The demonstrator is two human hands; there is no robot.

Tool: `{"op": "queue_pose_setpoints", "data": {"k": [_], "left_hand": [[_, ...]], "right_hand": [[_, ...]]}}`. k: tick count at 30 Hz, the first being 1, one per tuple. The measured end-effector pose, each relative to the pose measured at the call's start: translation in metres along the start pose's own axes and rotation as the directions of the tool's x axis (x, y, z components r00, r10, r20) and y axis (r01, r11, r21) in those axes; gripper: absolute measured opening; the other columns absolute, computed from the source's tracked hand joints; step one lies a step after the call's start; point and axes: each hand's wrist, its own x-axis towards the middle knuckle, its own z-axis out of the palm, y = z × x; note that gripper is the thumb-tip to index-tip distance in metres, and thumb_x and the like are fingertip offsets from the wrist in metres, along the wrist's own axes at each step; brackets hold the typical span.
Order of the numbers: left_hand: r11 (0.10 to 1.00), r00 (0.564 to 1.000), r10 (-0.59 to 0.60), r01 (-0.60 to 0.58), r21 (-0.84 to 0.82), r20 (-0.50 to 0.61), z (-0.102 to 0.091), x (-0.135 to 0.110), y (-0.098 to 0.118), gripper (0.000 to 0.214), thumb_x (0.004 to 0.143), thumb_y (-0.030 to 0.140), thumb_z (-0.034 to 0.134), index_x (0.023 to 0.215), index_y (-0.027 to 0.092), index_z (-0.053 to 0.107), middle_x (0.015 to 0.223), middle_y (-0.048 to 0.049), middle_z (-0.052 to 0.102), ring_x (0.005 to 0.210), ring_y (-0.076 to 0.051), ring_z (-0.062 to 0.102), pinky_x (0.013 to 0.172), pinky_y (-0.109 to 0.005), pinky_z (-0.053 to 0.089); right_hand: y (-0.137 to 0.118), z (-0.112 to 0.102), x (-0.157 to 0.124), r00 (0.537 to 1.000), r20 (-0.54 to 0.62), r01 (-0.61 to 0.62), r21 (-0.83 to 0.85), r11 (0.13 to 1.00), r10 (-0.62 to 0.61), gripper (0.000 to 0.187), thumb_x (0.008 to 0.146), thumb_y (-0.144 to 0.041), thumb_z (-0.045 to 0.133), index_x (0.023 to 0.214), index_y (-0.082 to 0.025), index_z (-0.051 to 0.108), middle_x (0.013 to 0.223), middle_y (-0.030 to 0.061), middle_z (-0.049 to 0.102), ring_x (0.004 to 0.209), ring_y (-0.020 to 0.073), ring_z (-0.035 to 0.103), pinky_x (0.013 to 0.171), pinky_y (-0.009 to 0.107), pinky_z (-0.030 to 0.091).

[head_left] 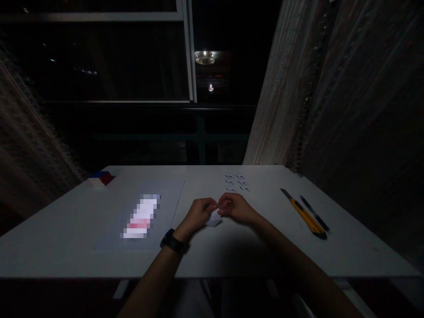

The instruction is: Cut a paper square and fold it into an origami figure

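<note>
My left hand (200,212) and my right hand (236,208) meet over the middle of the table. Thumbs and fingertips are pinched together around a small white piece of paper (215,217), partly hidden behind the fingers. Part of this paper shows below the fingertips, angled and apparently folded. A dark watch (173,241) is on my left wrist. Just beyond my right hand, several small white paper pieces with dark marks (236,182) lie in two columns.
To the left, a bright pixelated screen (142,216) lies on a pale sheet (109,240). A coloured cube (101,178) sits at the far left. At right lie a yellow utility knife (306,217), its blade showing, and a dark pen (314,213). Curtains (274,88) hang beyond the white table (66,260).
</note>
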Motion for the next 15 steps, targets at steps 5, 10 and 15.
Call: {"op": "queue_pose_setpoints", "data": {"k": [5,10,15], "left_hand": [[0.998,1.000,-0.016,0.015,-0.063,-0.009,0.002,0.001,-0.002,0.024,0.075,0.032,0.049,0.076,0.013,0.064,0.060,-0.0006,0.057,0.055,-0.011,0.046,0.051,-0.021,0.031],[0.957,0.976,-0.195,0.167,-0.235,-0.100,0.007,0.003,-0.015,0.032,0.071,0.043,0.053,0.074,0.012,0.061,0.052,0.0023,0.049,0.045,-0.008,0.039,0.043,-0.020,0.027],[0.950,0.961,-0.240,0.203,-0.238,-0.138,0.005,0.003,-0.012,0.032,0.067,0.043,0.058,0.065,0.011,0.062,0.047,0.0028,0.046,0.042,-0.008,0.037,0.041,-0.020,0.027]], "right_hand": [[0.000,0.000,0.000,0.999,-0.036,0.001,-0.014,1.000,-0.002,0.022,0.054,-0.018,0.068,0.072,-0.016,0.055,0.053,-0.0046,0.057,0.051,0.0108,0.054,0.050,0.021,0.040],[-0.001,-0.003,0.001,0.997,-0.072,-0.013,-0.013,1.000,0.012,0.021,0.053,-0.017,0.067,0.071,-0.016,0.056,0.052,-0.0049,0.056,0.050,0.0105,0.053,0.050,0.021,0.039],[-0.003,0.000,0.000,0.998,-0.047,-0.044,-0.008,0.999,0.043,0.018,0.054,-0.019,0.068,0.069,-0.015,0.059,0.052,-0.0038,0.056,0.049,0.0097,0.052,0.049,0.021,0.038]]}}
